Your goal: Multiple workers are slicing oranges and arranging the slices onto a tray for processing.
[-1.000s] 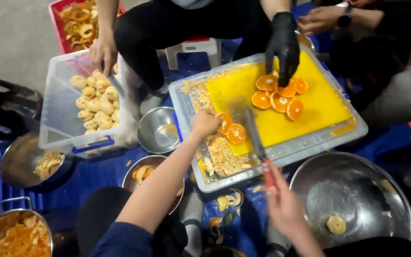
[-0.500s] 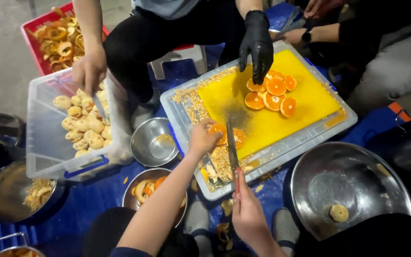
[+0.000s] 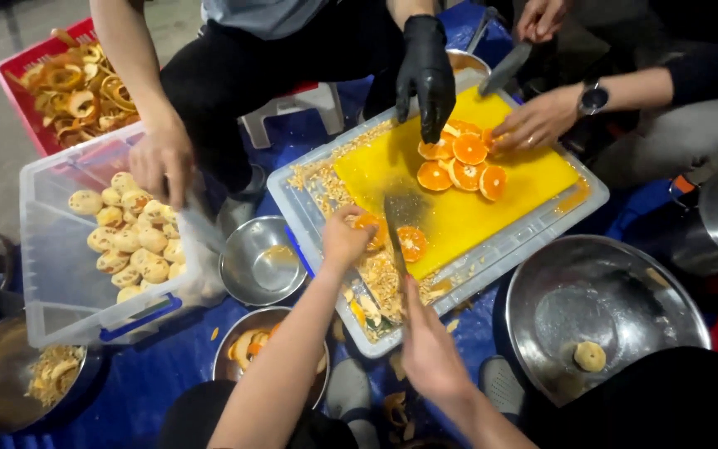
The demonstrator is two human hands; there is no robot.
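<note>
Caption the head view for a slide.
Left hand steadies an orange on the yellow board; right hand slices with a knife.

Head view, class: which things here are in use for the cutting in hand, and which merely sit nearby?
In use:
left hand
orange half
right hand
knife
yellow cutting board

Sitting nearby:
clear tub of peeled fruit
red crate of peels
large steel bowl

A makeshift food-prep spot on the floor; blue tarp (image 3: 168,366), steel bowls (image 3: 604,312), yellow cutting board (image 3: 467,212), crates of peels (image 3: 64,83).
</note>
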